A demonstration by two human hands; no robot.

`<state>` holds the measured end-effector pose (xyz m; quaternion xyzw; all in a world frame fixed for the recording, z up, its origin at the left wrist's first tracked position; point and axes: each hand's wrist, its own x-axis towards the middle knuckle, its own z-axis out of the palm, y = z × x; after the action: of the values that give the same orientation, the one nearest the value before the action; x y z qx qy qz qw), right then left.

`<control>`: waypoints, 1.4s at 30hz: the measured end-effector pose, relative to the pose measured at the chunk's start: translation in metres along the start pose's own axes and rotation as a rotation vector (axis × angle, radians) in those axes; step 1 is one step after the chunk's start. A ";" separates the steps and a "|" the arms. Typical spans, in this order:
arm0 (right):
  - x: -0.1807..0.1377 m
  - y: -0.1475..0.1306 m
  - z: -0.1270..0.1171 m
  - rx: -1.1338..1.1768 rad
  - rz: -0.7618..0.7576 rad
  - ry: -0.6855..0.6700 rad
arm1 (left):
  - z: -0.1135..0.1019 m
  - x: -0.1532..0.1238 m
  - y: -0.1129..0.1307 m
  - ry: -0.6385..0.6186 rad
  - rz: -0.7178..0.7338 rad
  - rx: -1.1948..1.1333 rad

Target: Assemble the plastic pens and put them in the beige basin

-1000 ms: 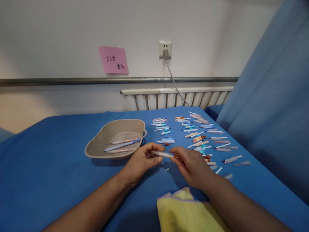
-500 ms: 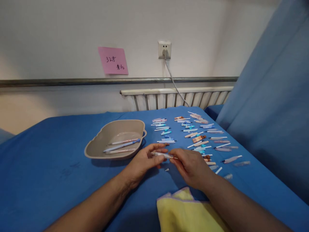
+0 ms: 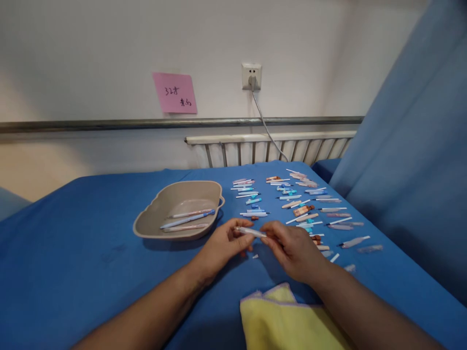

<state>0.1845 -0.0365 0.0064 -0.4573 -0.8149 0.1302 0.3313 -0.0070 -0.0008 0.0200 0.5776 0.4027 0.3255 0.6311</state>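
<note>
Between my two hands is a slim, pale, see-through pen barrel (image 3: 251, 232), lying nearly level above the blue cloth. My left hand (image 3: 228, 243) pinches its left part between thumb and fingers. The fingertips of my right hand (image 3: 292, 245) close on its right end; whether they hold a separate small part there is hidden. Just below, a tiny whitish cone-shaped tip (image 3: 256, 256) lies on the cloth. A small brown piece (image 3: 254, 218) rests just beyond my fingers. To the left, a beige basin (image 3: 146, 221) contains several pens (image 3: 188, 219).
Rows of pen parts (image 3: 302, 210), with barrels, refills and caps, spread over the right side of the blue cloth (image 3: 73, 243). A folded yellow cloth (image 3: 288, 321) lies in front. Behind are a white rail (image 3: 270, 137) and a plugged-in cable (image 3: 260, 114); a blue curtain (image 3: 408, 146) hangs at right.
The whole view has shifted slightly, so everything sits a little further right. My right fingers have moved a little along the barrel's right end; both hands still hold it.
</note>
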 end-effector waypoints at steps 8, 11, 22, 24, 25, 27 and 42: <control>-0.002 0.001 0.004 -0.014 -0.018 -0.009 | 0.001 0.001 -0.004 0.113 0.009 0.045; -0.001 0.001 0.003 0.049 0.004 -0.018 | 0.001 0.000 -0.004 0.052 0.009 -0.053; -0.004 -0.002 0.007 0.027 -0.027 -0.071 | 0.003 -0.001 -0.010 0.081 -0.096 0.104; -0.004 -0.002 0.007 0.052 -0.009 -0.088 | 0.002 -0.003 -0.009 0.088 -0.070 0.064; -0.004 -0.002 0.006 0.066 -0.001 -0.098 | 0.002 -0.003 -0.009 0.087 -0.056 0.037; -0.004 -0.001 0.006 0.088 0.016 -0.099 | 0.001 -0.004 -0.009 0.069 -0.026 -0.034; -0.003 -0.003 0.003 -0.048 -0.027 -0.096 | -0.001 0.001 -0.010 0.091 -0.073 0.073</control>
<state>0.1815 -0.0401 0.0041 -0.4475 -0.8387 0.1280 0.2827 -0.0081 -0.0009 0.0100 0.5698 0.4634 0.3135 0.6020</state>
